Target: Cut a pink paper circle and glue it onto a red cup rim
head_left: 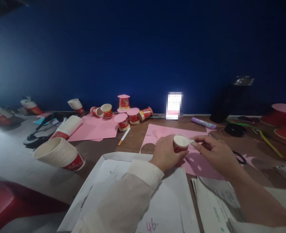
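Note:
My left hand (166, 151) is wrapped round a small red paper cup (181, 141) whose pale round end faces up. Close to the cup's right side, my right hand (212, 152) pinches a small whitish piece (192, 141), too blurred to name, at or near the rim. Under both hands lies a pink paper sheet (196, 165) with round cut-outs. Beyond my left hand stand several red paper cups, one (124, 103) with a pink paper disc on top.
Stacked paper cups (57, 153) lean at the left, beside headphones (42, 129). A cigarette (124, 136), a purple tube (203, 123), a glowing phone-like screen (174, 106) and a dark bottle (226, 100) are farther back. A white tray-like box (94, 197) lies below my left arm.

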The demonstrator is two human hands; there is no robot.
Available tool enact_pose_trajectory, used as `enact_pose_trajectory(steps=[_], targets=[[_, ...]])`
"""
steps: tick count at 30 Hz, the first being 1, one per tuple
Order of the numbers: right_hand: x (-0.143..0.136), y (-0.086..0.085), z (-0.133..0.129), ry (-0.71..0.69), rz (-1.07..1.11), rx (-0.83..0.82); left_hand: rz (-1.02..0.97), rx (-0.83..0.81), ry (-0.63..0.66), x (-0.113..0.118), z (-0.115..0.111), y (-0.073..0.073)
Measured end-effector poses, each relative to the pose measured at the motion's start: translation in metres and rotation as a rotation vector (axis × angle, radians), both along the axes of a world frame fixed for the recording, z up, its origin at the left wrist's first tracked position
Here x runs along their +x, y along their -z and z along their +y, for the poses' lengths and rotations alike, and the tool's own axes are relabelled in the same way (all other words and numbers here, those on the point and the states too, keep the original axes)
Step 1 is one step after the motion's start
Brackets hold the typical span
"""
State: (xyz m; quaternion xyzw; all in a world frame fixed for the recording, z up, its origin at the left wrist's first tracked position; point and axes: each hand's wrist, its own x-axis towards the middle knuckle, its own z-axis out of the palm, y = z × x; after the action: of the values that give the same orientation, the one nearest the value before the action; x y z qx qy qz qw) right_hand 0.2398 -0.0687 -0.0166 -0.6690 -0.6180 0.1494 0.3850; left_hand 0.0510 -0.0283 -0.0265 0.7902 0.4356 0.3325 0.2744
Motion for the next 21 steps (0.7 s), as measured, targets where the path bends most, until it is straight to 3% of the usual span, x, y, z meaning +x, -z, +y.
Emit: enact_pose_trajectory(steps=[6, 12, 21], targets=[[-0.003, 0.000, -0.004, -0.089, -0.050, 0.111, -0.025, -0.016, -0.012, -0.001, 0.002, 0.003], [-0.007, -0.001, -0.005, -0.080, -0.034, 0.174, -0.024, 0.018, -0.015, -0.001, 0.003, 0.004], [-0.017, -0.003, -0.010, -0.212, -0.083, 0.259, 0.038, 0.001, -0.037, 0.001, 0.002, -0.002]])
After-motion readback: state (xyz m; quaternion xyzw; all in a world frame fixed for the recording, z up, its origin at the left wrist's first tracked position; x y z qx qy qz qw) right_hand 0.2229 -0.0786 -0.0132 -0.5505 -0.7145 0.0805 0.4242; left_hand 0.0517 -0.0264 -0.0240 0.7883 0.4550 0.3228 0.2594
